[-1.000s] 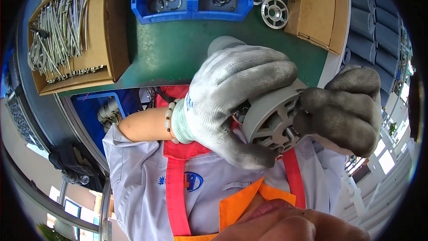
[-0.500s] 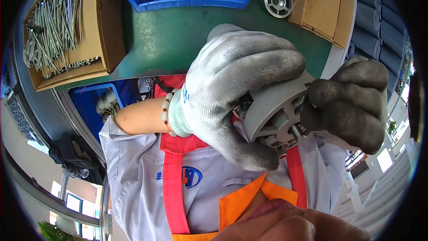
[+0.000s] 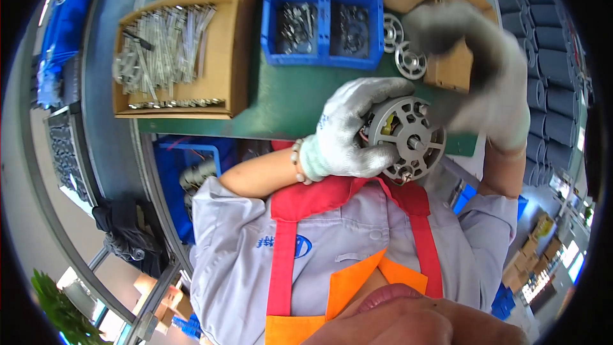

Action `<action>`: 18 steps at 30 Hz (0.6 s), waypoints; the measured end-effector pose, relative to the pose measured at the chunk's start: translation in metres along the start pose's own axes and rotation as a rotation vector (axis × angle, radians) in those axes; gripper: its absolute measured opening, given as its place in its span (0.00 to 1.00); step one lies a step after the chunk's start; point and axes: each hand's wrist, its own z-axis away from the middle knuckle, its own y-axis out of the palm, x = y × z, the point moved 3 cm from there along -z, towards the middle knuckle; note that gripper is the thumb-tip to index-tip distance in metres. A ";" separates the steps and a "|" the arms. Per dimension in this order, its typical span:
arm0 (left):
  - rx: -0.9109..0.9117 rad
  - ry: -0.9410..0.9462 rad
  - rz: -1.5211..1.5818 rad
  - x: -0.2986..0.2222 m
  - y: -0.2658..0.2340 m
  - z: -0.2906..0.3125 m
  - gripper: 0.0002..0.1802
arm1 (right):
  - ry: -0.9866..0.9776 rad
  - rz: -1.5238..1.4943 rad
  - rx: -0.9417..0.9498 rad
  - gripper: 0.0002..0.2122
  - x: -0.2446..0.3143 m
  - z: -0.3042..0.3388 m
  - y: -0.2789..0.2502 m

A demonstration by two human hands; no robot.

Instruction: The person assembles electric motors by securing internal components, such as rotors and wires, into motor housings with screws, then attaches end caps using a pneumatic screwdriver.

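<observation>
- Fingers of the left hand (image 3: 341,134), in a pale knitted glove, are wrapping closed around the side of a grey motor (image 3: 403,135), clamping it just above the front edge of the green bench (image 3: 287,99).
- Its round end plate, pierced with cut-outs, is facing up toward the person, and the short steel shaft at its middle is pointing the same way, so the long axis is running roughly at the viewer.
- Off to the upper right, the right hand (image 3: 485,67), in a grey-palmed glove, is hanging blurred over the motor, apart from it; whether its fingers are spread or curled I cannot tell.
- So the left hand is the nearer one, touching the casing, and the motor is lying down and left of the right fingers.
- Behind, two round metal discs (image 3: 402,45) are lying beside a blue two-part bin (image 3: 322,25) of small dark hardware.
- Farther left, a cardboard tray (image 3: 233,51) is holding long thin metal rods.
</observation>
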 end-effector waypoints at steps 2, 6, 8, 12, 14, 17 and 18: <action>0.028 -0.114 -0.002 0.000 0.005 0.007 0.35 | -0.042 0.035 -0.167 0.25 0.009 -0.038 -0.004; 0.012 -0.141 0.067 -0.006 0.012 0.009 0.33 | -0.031 -0.771 -0.148 0.34 0.042 -0.123 0.045; -0.019 -0.221 0.111 -0.011 0.018 0.007 0.33 | -0.207 -0.561 -0.254 0.30 0.016 -0.171 0.068; -0.069 -0.111 0.061 -0.005 0.014 0.005 0.30 | -0.156 -0.644 -0.171 0.24 0.028 -0.160 0.064; -0.068 -0.121 -0.008 -0.008 0.012 0.003 0.29 | -0.051 -0.761 -0.019 0.22 0.042 -0.123 0.044; -0.064 -0.137 -0.011 -0.023 0.007 -0.004 0.27 | 0.041 -0.446 -0.127 0.20 0.060 -0.064 0.011; -0.092 -0.197 0.048 -0.019 0.011 -0.004 0.26 | 0.028 -0.759 -0.146 0.20 0.055 -0.047 0.006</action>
